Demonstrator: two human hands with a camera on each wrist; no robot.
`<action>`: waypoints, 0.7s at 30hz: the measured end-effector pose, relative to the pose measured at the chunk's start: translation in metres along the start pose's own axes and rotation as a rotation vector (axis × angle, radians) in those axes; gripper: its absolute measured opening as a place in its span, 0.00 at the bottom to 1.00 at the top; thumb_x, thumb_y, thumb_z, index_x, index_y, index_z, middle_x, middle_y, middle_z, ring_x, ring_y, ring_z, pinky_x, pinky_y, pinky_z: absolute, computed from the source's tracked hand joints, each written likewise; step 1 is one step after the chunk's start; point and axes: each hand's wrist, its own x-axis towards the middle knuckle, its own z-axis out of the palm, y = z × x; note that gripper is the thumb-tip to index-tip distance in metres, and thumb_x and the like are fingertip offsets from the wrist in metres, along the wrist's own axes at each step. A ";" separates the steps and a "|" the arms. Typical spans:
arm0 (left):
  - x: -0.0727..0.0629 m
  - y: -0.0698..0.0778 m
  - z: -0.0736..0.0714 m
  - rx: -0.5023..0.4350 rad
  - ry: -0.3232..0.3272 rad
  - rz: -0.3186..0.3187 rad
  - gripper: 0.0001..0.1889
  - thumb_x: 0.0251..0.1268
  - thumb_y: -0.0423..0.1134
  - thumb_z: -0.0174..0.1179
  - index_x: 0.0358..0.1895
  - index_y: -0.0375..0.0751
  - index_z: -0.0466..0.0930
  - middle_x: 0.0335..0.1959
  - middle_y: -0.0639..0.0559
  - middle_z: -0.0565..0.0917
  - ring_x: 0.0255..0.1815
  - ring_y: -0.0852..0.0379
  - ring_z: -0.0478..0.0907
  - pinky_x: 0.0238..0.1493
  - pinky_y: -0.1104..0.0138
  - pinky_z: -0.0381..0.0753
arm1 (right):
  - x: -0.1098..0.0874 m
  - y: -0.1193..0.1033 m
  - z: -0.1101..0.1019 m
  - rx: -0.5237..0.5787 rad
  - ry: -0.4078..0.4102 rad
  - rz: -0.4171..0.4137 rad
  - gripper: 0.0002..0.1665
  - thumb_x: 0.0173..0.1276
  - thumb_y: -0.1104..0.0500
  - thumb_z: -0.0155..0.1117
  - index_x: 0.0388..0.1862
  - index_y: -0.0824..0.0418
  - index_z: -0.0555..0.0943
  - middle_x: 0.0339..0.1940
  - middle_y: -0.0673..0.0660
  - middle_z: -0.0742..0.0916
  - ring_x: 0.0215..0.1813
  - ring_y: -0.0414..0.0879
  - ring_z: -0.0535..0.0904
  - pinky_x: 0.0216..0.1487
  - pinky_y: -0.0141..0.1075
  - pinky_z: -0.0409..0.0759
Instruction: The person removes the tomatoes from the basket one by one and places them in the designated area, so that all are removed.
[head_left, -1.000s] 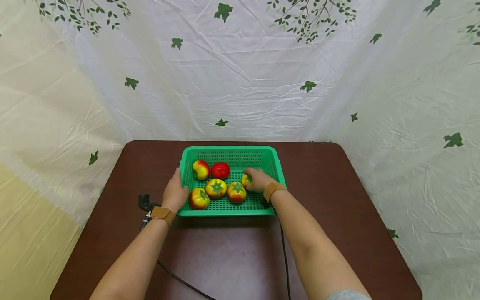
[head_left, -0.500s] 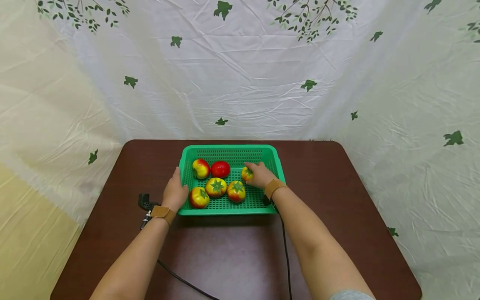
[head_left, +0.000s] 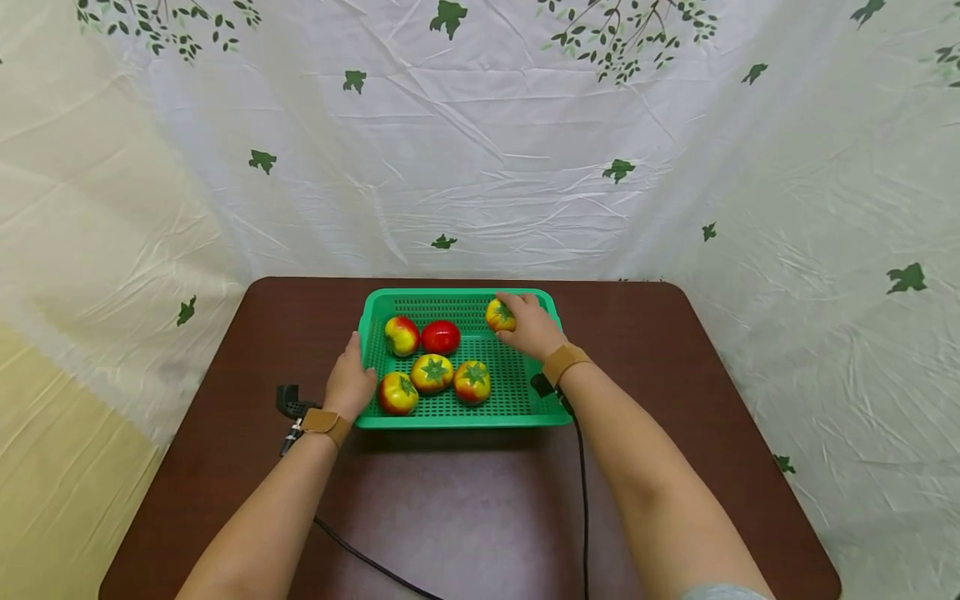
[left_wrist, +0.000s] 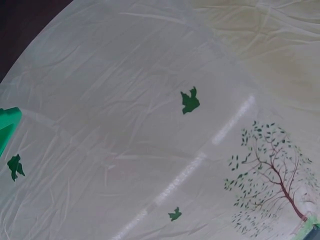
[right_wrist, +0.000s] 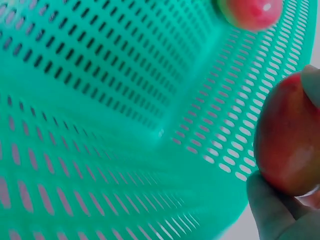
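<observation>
A green plastic basket (head_left: pixel 465 422) stands on the table with several tomatoes in it. My left hand (head_left: pixel 350 385) is at the basket's left rim, fingers along the outside and thumb over the edge; it does not show in the left wrist view. Over the basket's back right part, my right hand (head_left: pixel 531 325) grips a yellow-and-red tomato (head_left: pixel 500 315) with a green star-shaped top. The right wrist view shows this tomato (right_wrist: pixel 284 137) from its red side, pinched between thumb and fingers (right_wrist: pixel 270 205).
Two fruits, one yellow-red (head_left: pixel 402 336) and one plain red (head_left: pixel 441 337), lie at the basket's back left. Three tomatoes (head_left: pixel 472 382) line its front left. Black cables (head_left: pixel 375 567) trail from both wrists over the brown table (head_left: pixel 637 350). Cloth walls (head_left: pixel 480 200) stand behind it.
My right hand has moved back and slightly right, carrying the tomato from the basket's middle right toward its far wall. The left hand and the other fruits have stayed in place.
</observation>
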 end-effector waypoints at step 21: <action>0.003 -0.005 0.004 0.001 0.020 0.012 0.38 0.76 0.34 0.47 0.82 0.38 0.36 0.79 0.31 0.56 0.78 0.33 0.58 0.75 0.40 0.62 | -0.012 0.058 -0.050 0.049 0.189 0.125 0.43 0.71 0.55 0.63 0.81 0.56 0.56 0.75 0.73 0.63 0.63 0.68 0.74 0.63 0.60 0.77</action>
